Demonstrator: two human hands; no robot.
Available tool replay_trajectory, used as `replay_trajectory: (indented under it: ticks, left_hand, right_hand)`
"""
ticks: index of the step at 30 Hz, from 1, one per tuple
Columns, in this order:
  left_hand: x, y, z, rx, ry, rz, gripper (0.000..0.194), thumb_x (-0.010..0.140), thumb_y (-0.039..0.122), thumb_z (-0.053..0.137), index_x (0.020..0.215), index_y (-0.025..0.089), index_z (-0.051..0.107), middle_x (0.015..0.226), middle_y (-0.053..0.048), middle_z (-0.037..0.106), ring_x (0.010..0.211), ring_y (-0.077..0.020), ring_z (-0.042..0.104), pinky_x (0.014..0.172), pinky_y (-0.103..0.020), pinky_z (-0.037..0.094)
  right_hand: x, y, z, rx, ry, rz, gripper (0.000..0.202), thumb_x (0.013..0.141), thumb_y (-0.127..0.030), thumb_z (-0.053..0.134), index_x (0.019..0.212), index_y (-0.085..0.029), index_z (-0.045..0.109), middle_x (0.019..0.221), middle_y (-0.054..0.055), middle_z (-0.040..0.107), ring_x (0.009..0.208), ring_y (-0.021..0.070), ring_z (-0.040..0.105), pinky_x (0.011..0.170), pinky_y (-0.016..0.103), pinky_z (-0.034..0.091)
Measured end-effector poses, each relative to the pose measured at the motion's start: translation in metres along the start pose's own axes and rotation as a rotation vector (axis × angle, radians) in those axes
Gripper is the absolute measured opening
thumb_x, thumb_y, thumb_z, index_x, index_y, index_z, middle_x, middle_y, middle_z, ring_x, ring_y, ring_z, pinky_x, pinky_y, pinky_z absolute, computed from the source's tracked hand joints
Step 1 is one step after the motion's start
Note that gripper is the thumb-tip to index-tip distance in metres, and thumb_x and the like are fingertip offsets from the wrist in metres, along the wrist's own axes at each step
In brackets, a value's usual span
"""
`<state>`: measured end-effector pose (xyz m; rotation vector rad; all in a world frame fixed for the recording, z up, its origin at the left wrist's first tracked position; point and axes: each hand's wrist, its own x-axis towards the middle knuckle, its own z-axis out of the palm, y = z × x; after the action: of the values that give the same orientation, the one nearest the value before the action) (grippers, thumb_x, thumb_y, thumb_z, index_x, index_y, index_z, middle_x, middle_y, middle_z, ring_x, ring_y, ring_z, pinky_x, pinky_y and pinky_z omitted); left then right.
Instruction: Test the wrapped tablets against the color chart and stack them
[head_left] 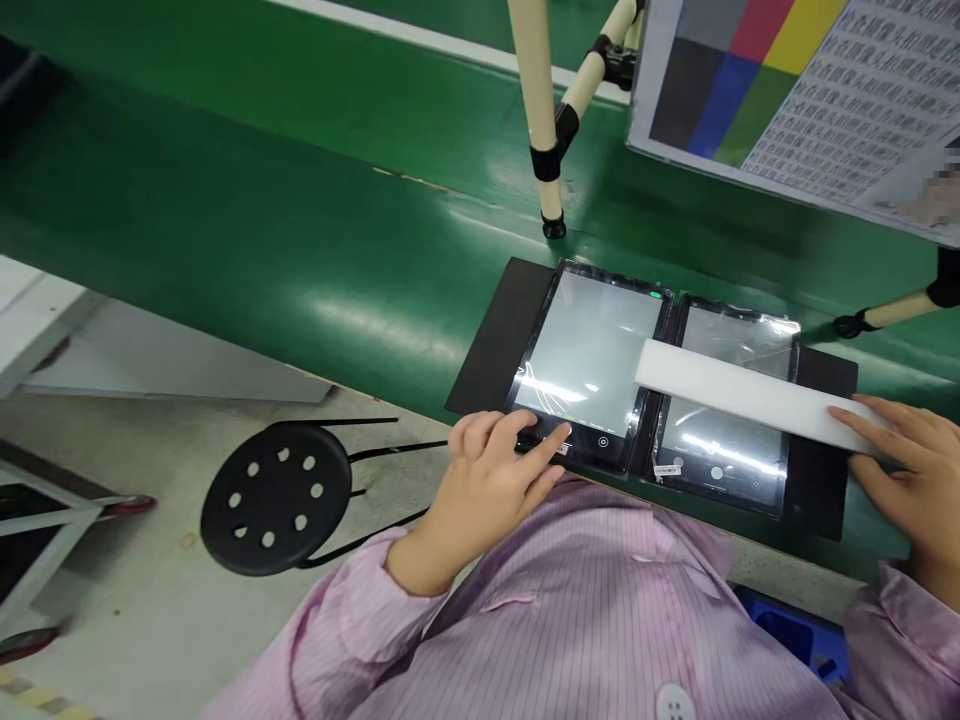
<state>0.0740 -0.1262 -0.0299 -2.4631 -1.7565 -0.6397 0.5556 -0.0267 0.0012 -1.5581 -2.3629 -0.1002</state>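
Note:
Two tablets lie side by side on a black mat [498,330] on the green bench. The left tablet [592,340] shows a pale grey screen with camera-like controls along its lower edge. My left hand [495,475] is at that edge, index finger stretched onto the screen, other fingers partly bent, holding nothing. Across the right tablet [739,340] runs a long white foam-like strip [735,390], its left end reaching the left tablet's edge. My right hand [911,465] grips the strip's right end between thumb and fingers. The strip covers part of the right screen.
A tube frame [544,110] stands on the bench behind the tablets, with a colour-and-text chart [795,100] at upper right. Below the bench's front edge are a black round stool [276,498] and a blue bin [795,625]. A wheeled rack [60,530] stands at far left.

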Motion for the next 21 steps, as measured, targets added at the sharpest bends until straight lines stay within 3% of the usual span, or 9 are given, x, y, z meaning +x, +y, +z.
replay_trajectory:
  ticks: [7,10,14,21]
  left_hand:
    - [0.003,0.012,-0.005,-0.146,0.107,0.178,0.031,0.101,0.025,0.060,0.126,0.023,0.079,0.100,-0.009,0.063,0.100,-0.0266,0.054,0.096,-0.045,0.044]
    - [0.015,0.029,-0.001,-0.219,0.075,0.279,0.027,0.102,0.027,0.060,0.121,0.021,0.078,0.097,-0.008,0.064,0.099,-0.0252,0.053,0.096,-0.042,0.046]
    - [0.041,0.056,0.011,-0.263,0.010,0.347,0.030,0.102,0.034,0.068,0.129,0.027,0.077,0.104,-0.008,0.066,0.106,-0.0277,0.050,0.105,-0.044,0.044]
    - [0.075,0.090,0.028,-0.216,-0.104,0.467,0.037,0.101,0.039,0.070,0.136,0.027,0.075,0.116,-0.012,0.068,0.112,-0.0307,0.050,0.107,-0.049,0.044]
  right_hand:
    - [0.000,-0.007,0.005,0.032,0.012,0.107,0.036,0.092,-0.034,0.061,0.121,-0.043,0.080,0.136,0.009,0.076,0.127,0.0365,0.071,0.117,0.062,0.044]
    - [0.000,-0.010,0.008,0.022,0.004,0.118,0.034,0.093,-0.033,0.059,0.119,-0.039,0.081,0.137,0.011,0.076,0.127,0.0354,0.072,0.119,0.062,0.042]
    - [0.002,-0.019,0.009,0.010,-0.017,0.159,0.035,0.096,-0.030,0.054,0.117,-0.029,0.082,0.136,0.012,0.076,0.126,0.0342,0.071,0.118,0.060,0.043]
    - [0.009,-0.039,0.011,0.019,-0.097,0.292,0.048,0.089,-0.016,0.048,0.121,-0.027,0.082,0.141,0.010,0.074,0.133,0.0328,0.066,0.120,0.059,0.035]
